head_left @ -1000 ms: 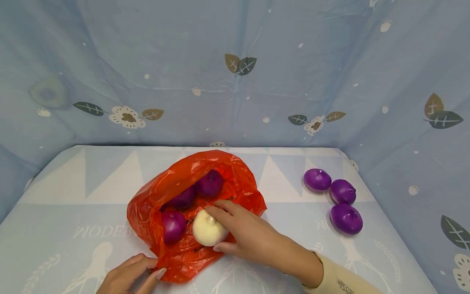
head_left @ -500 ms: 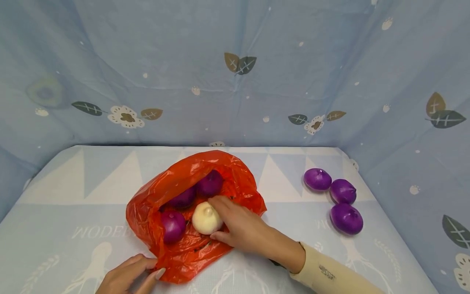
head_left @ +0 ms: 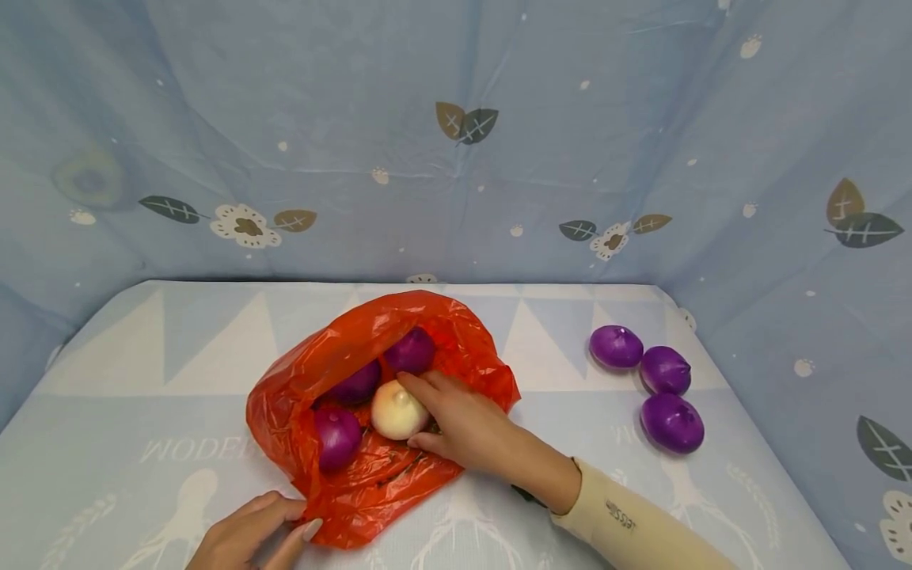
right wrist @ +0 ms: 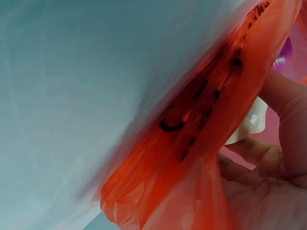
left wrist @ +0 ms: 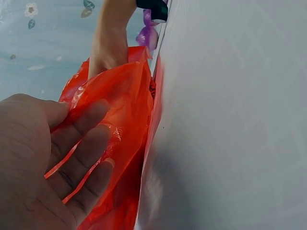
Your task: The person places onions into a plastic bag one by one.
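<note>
A red plastic bag (head_left: 356, 507) lies on the table with its mouth spread toward me. Inside it, my right hand (head_left: 466, 423) grips a white onion (head_left: 397, 413), the thumb on the near side and the fingers over the far side. Three purple onions (head_left: 338, 438) sit around the left and back of the bag's inside. At the front left corner, my left hand (head_left: 249, 532) pinches the bag's edge between thumb and forefinger; in the left wrist view its other fingers (left wrist: 91, 146) lie along the plastic. The right wrist view shows part of the white onion (right wrist: 252, 122) behind the bag's edge.
Three purple onions (head_left: 672, 423) rest close together at the table's right side. A patterned cloth covers the table (head_left: 107, 412). Blue curtains (head_left: 342, 95) hang behind it and along the right side.
My right hand has carried the white onion a little farther back and left inside the bag. The left hand has stayed at the bag's edge.
</note>
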Demonstrator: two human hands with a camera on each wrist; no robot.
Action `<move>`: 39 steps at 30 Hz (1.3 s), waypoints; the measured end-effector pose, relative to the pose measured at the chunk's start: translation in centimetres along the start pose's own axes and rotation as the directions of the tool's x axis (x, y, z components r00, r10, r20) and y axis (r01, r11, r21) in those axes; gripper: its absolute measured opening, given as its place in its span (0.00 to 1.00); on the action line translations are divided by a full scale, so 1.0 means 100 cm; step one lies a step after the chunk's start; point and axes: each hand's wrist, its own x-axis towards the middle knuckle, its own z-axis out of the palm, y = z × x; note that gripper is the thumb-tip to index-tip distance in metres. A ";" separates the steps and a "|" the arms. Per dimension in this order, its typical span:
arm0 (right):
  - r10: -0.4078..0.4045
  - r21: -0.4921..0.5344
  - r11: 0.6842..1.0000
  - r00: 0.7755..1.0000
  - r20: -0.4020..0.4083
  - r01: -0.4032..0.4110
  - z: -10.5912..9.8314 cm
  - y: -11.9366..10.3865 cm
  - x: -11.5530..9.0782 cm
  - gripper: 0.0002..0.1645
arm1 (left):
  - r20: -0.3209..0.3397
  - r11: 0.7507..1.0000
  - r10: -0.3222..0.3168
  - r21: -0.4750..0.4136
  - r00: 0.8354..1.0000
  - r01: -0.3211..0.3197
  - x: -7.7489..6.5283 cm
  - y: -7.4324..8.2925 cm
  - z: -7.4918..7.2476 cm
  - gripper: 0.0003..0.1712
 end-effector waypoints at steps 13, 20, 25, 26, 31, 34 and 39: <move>0.052 -0.011 0.999 0.999 -0.010 -0.053 0.001 -0.006 0.002 0.55 | 0.005 1.000 0.012 -0.004 1.000 -0.012 0.000 -0.001 -0.001 0.30; 0.079 0.040 0.996 0.997 0.018 -0.079 -0.006 -0.007 -0.007 0.57 | 0.003 1.000 0.018 0.002 1.000 -0.018 0.000 -0.002 -0.001 0.30; 0.057 0.032 0.998 0.998 0.014 -0.058 -0.011 -0.010 -0.016 0.53 | 0.014 1.000 -0.012 0.014 1.000 0.012 0.000 0.001 -0.002 0.29; 0.052 0.029 0.998 0.999 0.012 -0.052 -0.012 -0.010 -0.018 0.52 | 0.018 1.000 -0.021 0.018 1.000 0.021 0.000 0.002 -0.002 0.29; 0.011 0.025 1.000 1.000 -0.004 -0.011 -0.024 -0.011 -0.035 0.49 | 0.026 0.998 -0.050 0.031 0.998 0.049 0.000 0.005 -0.001 0.28; -0.024 0.023 0.999 0.999 -0.027 0.025 -0.033 -0.010 -0.049 0.46 | 0.032 0.998 -0.052 0.041 0.998 0.051 0.001 0.005 -0.001 0.28; -0.067 0.012 0.998 0.997 -0.038 0.067 -0.048 -0.004 -0.072 0.40 | 0.034 0.998 -0.049 0.048 0.998 0.047 0.001 0.005 -0.002 0.28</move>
